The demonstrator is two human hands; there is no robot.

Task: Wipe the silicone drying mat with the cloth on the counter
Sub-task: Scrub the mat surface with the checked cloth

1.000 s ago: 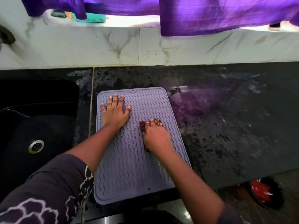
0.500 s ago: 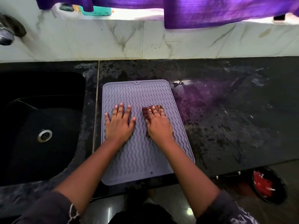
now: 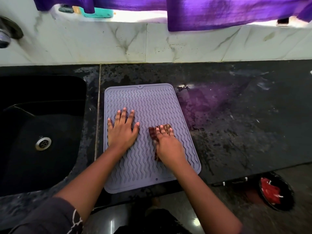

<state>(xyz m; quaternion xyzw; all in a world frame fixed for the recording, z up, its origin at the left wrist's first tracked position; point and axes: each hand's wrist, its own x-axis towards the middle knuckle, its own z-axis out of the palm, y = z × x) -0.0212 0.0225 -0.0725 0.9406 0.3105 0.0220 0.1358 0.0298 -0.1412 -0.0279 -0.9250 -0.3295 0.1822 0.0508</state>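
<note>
Left hand: the left hand (image 3: pixel 122 130) lies flat on the mat, palm down. Its fingers are straight and spread wide. It holds nothing, it just presses on the mat.
Right hand: the right hand (image 3: pixel 168 146) sits on top of the cloth. Its fingers are close together and bent down over the cloth, pushing it onto the mat. The thumb is hidden.
Cloth: the cloth (image 3: pixel 152 132) is small, brown and bunched up. It is on the right half of the mat, under the right hand. Only its left edge and far edge peek out.
Mat: the silicone drying mat (image 3: pixel 146 102) is pale purple with wavy lines. It lies flat on the counter, just right of the sink. Its near edge hangs a little over the counter's front edge.
Counter: the counter (image 3: pixel 236 124) is dark and looks wet and streaky.
Sink: the sink (image 3: pixel 42 105) is black, with a round metal drain (image 3: pixel 43 143) in the bottom.
Tap: a metal tap (image 3: pixel 6 34) sticks out of the wall at far left.
Wall: white tiles (image 3: pixel 101 44) with grey veins run behind the counter.
Curtain: a purple curtain (image 3: pixel 219 12) hangs at the top.
Floor: a dark bowl (image 3: pixel 287 200) with red things in it sits low on the right.
</note>
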